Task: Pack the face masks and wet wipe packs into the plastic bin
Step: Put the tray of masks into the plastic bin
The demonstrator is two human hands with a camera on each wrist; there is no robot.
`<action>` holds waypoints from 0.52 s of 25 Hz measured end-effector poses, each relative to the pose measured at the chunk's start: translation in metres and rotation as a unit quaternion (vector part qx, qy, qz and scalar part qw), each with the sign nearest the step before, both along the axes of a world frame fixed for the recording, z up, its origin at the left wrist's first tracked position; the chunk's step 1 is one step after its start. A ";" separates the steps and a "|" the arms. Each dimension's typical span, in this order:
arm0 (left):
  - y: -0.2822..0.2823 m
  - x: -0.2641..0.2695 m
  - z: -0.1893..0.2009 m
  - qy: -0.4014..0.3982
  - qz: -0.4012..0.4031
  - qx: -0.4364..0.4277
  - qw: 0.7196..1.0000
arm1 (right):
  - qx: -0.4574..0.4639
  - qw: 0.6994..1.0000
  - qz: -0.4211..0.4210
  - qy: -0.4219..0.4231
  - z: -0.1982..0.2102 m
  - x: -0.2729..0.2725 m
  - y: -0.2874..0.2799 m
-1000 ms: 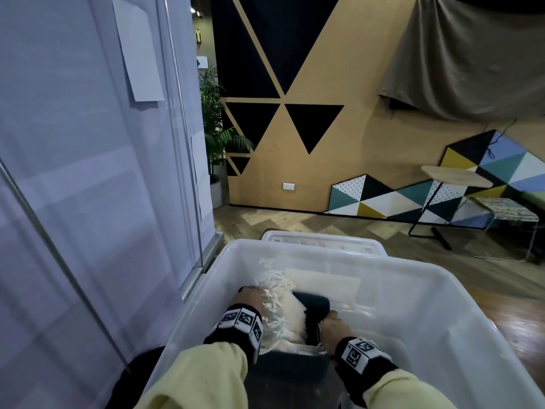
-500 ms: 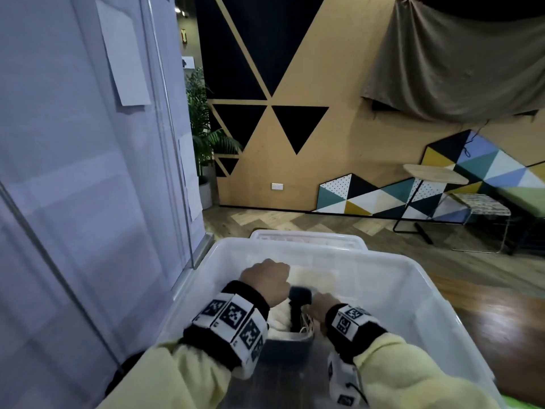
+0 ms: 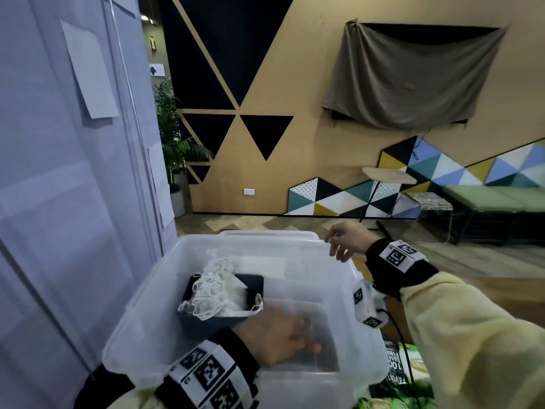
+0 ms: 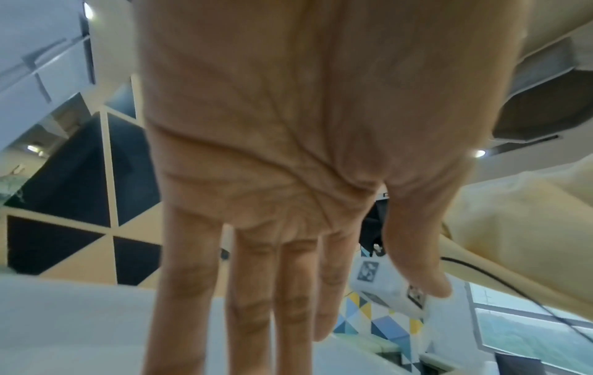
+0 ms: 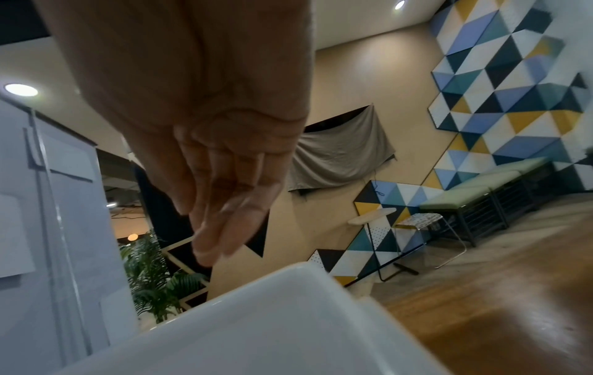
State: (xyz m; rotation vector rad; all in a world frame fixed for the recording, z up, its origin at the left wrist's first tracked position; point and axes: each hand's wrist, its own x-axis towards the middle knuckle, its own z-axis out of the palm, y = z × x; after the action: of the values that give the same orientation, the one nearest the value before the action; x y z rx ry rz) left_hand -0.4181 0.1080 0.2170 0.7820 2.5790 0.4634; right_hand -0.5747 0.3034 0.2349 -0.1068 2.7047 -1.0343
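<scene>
A clear plastic bin [image 3: 138,326] stands in front of me. In its left half sits a dark blue tray [image 3: 212,323] heaped with white face masks [image 3: 219,287] and their ear loops. My left hand [image 3: 283,335] is low inside the bin, just right of the tray, with fingers stretched out and nothing in it. The left wrist view shows its palm [image 4: 256,279] with straight, empty fingers. My right hand [image 3: 343,242] hovers above the bin's far right corner with relaxed, empty fingers [image 5: 221,208]. A green printed pack [image 3: 410,364] lies outside the bin at the lower right.
The bin's lid [image 3: 265,233] lies on the floor just behind it. A pale partition wall [image 3: 73,202] stands close on the left. Wooden floor [image 3: 486,267] stretches to the right, with a small side table [image 3: 389,175], a wire stool [image 3: 430,202] and a green bench [image 3: 501,196] beyond.
Both hands were at the mask tray inside the bin. The right hand has since lifted out toward the far right corner, and the left hand has moved right off the tray.
</scene>
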 end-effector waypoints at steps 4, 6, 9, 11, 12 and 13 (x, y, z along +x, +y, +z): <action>0.012 0.013 -0.031 -0.079 0.009 -0.019 0.997 | -0.054 0.994 -0.048 0.080 -0.013 -0.004 0.047; 0.019 0.009 -0.042 -0.097 0.012 -0.043 0.994 | -0.067 0.989 -0.076 0.107 -0.030 -0.016 0.068; 0.027 0.005 -0.042 -0.112 0.032 -0.053 0.992 | -0.100 0.983 -0.114 0.101 -0.062 -0.040 0.090; 0.028 0.001 -0.037 -0.131 0.034 -0.067 0.989 | -0.090 0.985 -0.131 0.068 -0.092 -0.057 0.099; 0.029 -0.002 -0.035 -0.147 0.031 -0.078 0.986 | -0.087 0.987 -0.128 0.050 -0.107 -0.062 0.102; 0.031 -0.004 -0.033 -0.163 0.026 -0.084 0.983 | -0.070 0.990 -0.113 0.042 -0.122 -0.068 0.100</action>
State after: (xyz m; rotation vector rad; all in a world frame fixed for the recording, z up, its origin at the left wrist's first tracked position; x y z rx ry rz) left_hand -0.4221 0.1392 0.1838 0.5317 2.3006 0.3506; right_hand -0.6424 0.4036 0.1129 0.1383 2.7654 -1.3105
